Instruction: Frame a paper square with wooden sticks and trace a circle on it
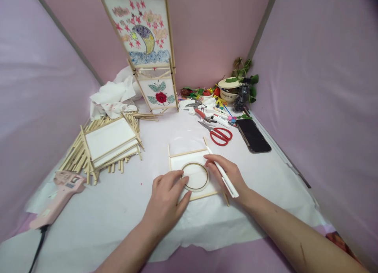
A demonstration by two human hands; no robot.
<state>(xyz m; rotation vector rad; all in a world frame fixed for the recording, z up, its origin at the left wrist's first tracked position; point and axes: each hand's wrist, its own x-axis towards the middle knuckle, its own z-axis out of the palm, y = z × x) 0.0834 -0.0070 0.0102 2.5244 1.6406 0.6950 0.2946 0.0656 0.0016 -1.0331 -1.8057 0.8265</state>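
A wooden-stick frame [193,151] with a white panel lies flat on the white table cover, close in front of me. On the panel rests a thin ring [208,178], like a narrow roll of tape. My left hand [169,194] has its fingers spread, the fingertips touching the ring's left edge. Between the fingers of my right hand [226,172] is a white pen [226,180], slanting across the hand, its one end near the frame's top right corner. The right fingertips are at the ring's upper right edge.
Stacked framed panels [110,141] lie on loose sticks at left, beside a pink glue gun [60,198]. A decorated lantern [153,40] stands behind. Red-handled scissors [220,136], pliers [203,115], a phone [253,136], pens and a bowl [228,92] are at back right.
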